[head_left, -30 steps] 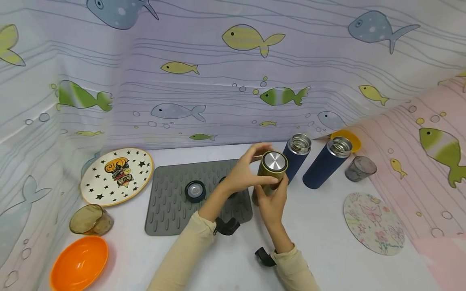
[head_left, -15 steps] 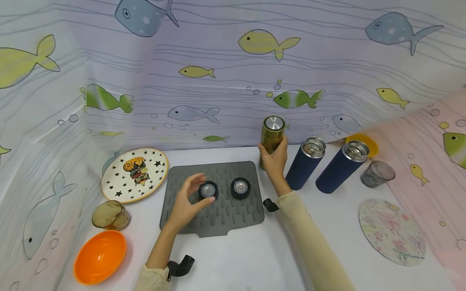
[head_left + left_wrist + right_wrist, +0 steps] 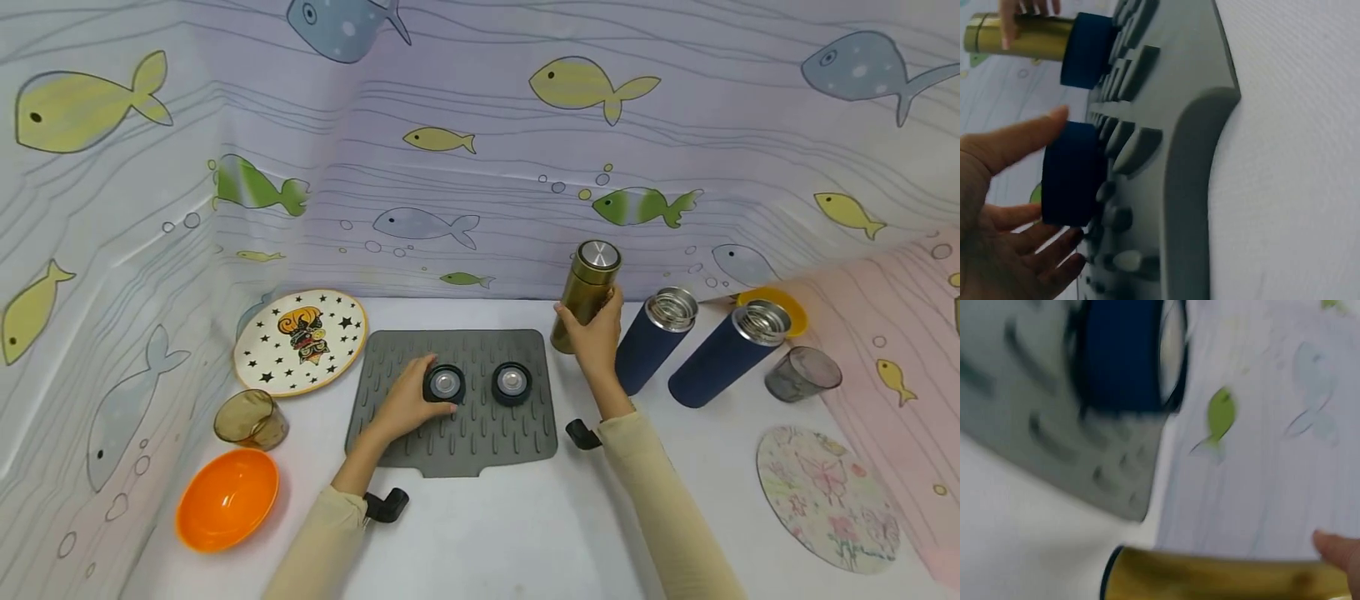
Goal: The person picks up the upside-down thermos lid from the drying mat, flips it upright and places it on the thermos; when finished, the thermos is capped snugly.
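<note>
On the grey ribbed mat (image 3: pixel 397 450) lie two round dark blue bottle lids. My left hand (image 3: pixel 407 400) has its thumb and fingers around the left lid (image 3: pixel 446 383), pinching its sides; the left wrist view shows the thumb on one edge of this lid (image 3: pixel 1071 175) and fingers at the other. The right lid (image 3: pixel 512 382) lies untouched. Beyond the mat's right corner, my right hand (image 3: pixel 597 336) grips a gold thermos (image 3: pixel 587 287) with a shiny silver-topped cap. The right wrist view shows only the lower part of the thermos (image 3: pixel 1210 578) and one fingertip.
Two lidless navy bottles, one nearer (image 3: pixel 651 346) and one farther right (image 3: pixel 723 358), stand beside my right hand. Past them are a yellow bowl (image 3: pixel 797 315), grey glass (image 3: pixel 802 373) and floral round board (image 3: pixel 828 500). Leftward are a star plate (image 3: pixel 258 350), amber glass (image 3: pixel 251 419) and orange bowl (image 3: pixel 228 500).
My left hand has let go of the gold thermos and moved left, closing on the left lid. My right hand has carried the thermos back, beyond the mat's right corner.
</note>
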`<state>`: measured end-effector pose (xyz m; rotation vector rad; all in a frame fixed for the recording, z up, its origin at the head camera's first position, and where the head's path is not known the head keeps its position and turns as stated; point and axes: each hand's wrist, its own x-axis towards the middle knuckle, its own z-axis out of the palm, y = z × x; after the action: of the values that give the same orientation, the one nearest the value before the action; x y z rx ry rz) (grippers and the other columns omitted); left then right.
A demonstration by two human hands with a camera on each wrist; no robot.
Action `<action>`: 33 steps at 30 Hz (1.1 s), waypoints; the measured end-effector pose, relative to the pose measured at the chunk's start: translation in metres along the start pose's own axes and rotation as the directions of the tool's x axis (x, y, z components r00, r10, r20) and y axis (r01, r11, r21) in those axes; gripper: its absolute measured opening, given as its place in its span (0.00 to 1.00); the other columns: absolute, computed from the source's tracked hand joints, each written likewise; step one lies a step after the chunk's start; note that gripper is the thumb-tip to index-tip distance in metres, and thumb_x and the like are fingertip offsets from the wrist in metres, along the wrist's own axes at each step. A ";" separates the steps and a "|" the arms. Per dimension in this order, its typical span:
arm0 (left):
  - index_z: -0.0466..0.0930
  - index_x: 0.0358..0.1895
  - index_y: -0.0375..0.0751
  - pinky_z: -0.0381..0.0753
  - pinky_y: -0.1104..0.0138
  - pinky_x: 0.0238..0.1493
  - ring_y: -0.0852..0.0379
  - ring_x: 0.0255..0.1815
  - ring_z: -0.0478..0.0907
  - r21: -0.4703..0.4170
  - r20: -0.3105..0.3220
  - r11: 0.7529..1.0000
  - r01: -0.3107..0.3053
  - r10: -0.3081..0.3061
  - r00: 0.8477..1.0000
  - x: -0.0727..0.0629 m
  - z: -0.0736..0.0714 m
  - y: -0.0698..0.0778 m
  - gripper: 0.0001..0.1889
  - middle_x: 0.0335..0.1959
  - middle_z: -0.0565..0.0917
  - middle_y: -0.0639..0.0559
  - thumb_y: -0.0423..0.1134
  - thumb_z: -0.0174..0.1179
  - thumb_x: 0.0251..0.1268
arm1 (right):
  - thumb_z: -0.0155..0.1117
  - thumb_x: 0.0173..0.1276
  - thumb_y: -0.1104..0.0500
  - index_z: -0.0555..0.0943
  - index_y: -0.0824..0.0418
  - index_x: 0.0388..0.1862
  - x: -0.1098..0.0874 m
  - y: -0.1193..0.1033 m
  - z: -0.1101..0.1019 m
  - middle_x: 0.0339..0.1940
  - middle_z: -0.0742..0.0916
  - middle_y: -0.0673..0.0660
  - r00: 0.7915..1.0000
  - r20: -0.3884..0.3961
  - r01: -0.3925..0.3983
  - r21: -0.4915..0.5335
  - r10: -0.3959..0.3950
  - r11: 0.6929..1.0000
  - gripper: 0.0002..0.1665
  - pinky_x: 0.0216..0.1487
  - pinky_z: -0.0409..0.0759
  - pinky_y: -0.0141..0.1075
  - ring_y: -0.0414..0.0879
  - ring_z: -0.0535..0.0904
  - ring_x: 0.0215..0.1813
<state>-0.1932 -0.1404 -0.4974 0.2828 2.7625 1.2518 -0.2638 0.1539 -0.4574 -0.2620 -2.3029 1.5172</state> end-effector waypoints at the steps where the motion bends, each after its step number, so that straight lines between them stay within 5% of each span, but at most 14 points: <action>1: 0.64 0.71 0.31 0.68 0.42 0.66 0.36 0.67 0.68 0.029 0.003 1.000 0.001 -0.001 1.000 0.002 0.002 0.000 0.46 0.65 0.72 0.34 0.40 0.78 0.49 | 0.73 0.63 0.50 0.46 0.65 0.79 -0.008 -0.004 -0.003 0.74 0.63 0.69 1.000 0.002 -0.009 -0.006 0.009 1.000 0.59 0.75 0.60 0.55 0.63 0.61 0.75; 4: 0.69 0.66 0.32 0.72 0.44 0.63 0.38 0.63 0.72 0.087 -0.025 0.996 -0.011 0.013 1.000 0.002 0.005 0.003 0.41 0.60 0.76 0.36 0.38 0.79 0.46 | 0.73 0.63 0.53 0.46 0.69 0.79 -0.037 -0.014 -0.008 0.76 0.60 0.72 0.999 0.043 0.000 0.010 0.000 1.000 0.58 0.76 0.58 0.56 0.64 0.57 0.77; 8: 0.72 0.63 0.35 0.75 0.46 0.60 0.41 0.60 0.76 0.060 -0.074 0.996 -0.065 0.070 0.995 -0.010 0.002 0.023 0.40 0.56 0.77 0.41 0.36 0.80 0.42 | 0.71 0.65 0.54 0.52 0.67 0.78 -0.076 -0.023 -0.010 0.76 0.62 0.70 0.966 0.257 -0.030 0.097 0.004 0.995 0.52 0.73 0.63 0.58 0.65 0.61 0.76; 14: 0.72 0.63 0.38 0.76 0.47 0.59 0.45 0.61 0.76 0.014 -0.069 0.978 -0.207 0.207 0.976 -0.032 -0.001 0.061 0.40 0.58 0.77 0.45 0.34 0.80 0.42 | 0.63 0.72 0.52 0.60 0.58 0.77 -0.109 -0.029 -0.009 0.73 0.71 0.67 0.811 0.576 -0.228 0.160 0.096 0.960 0.40 0.66 0.72 0.57 0.61 0.72 0.70; 20: 0.72 0.63 0.39 0.78 0.52 0.59 0.50 0.59 0.76 0.045 -0.055 0.956 -0.291 0.293 0.955 -0.046 0.001 0.081 0.39 0.59 0.76 0.47 0.33 0.80 0.43 | 0.60 0.74 0.50 0.65 0.67 0.74 -0.124 -0.027 -0.009 0.65 0.79 0.67 0.668 0.737 -0.409 0.243 0.106 0.880 0.36 0.59 0.81 0.47 0.53 0.82 0.59; 23: 0.73 0.62 0.39 0.78 0.53 0.59 0.51 0.59 0.76 0.039 -0.053 0.943 -0.330 0.332 0.942 -0.049 0.003 0.086 0.39 0.58 0.77 0.47 0.33 0.80 0.43 | 0.59 0.75 0.53 0.68 0.73 0.70 -0.127 -0.028 -0.011 0.60 0.82 0.67 0.619 0.781 -0.479 0.290 0.085 0.829 0.33 0.55 0.83 0.44 0.48 0.85 0.52; 25: 0.72 0.63 0.40 0.78 0.52 0.60 0.51 0.60 0.76 0.021 -0.040 0.940 -0.340 0.340 0.939 -0.051 0.004 0.088 0.39 0.59 0.77 0.47 0.35 0.80 0.43 | 0.59 0.75 0.55 0.70 0.74 0.68 -0.128 -0.028 -0.014 0.56 0.84 0.64 0.611 0.787 -0.505 0.310 0.081 0.806 0.31 0.54 0.84 0.43 0.45 0.87 0.48; 28: 0.71 0.66 0.42 0.74 0.49 0.63 0.50 0.64 0.73 -0.066 -0.007 0.949 -0.309 0.309 0.951 -0.052 0.004 0.086 0.40 0.63 0.75 0.47 0.40 0.80 0.46 | 0.61 0.73 0.59 0.72 0.75 0.66 -0.131 -0.028 -0.017 0.52 0.87 0.61 0.635 0.768 -0.506 0.331 0.084 0.797 0.28 0.52 0.85 0.41 0.43 0.87 0.46; 33: 0.68 0.69 0.45 0.68 0.47 0.70 0.47 0.69 0.70 -0.286 0.036 0.936 -0.206 0.226 0.974 -0.050 0.000 0.079 0.38 0.66 0.73 0.44 0.42 0.75 0.55 | 0.67 0.67 0.64 0.76 0.72 0.62 -0.138 -0.029 -0.024 0.51 0.87 0.64 0.730 0.674 -0.422 0.318 0.110 0.849 0.25 0.50 0.85 0.37 0.45 0.87 0.48</action>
<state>-0.1343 -0.0996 -0.4371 0.6042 2.5061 1.6302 -0.1271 0.1138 -0.4504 0.0684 -2.3250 2.5826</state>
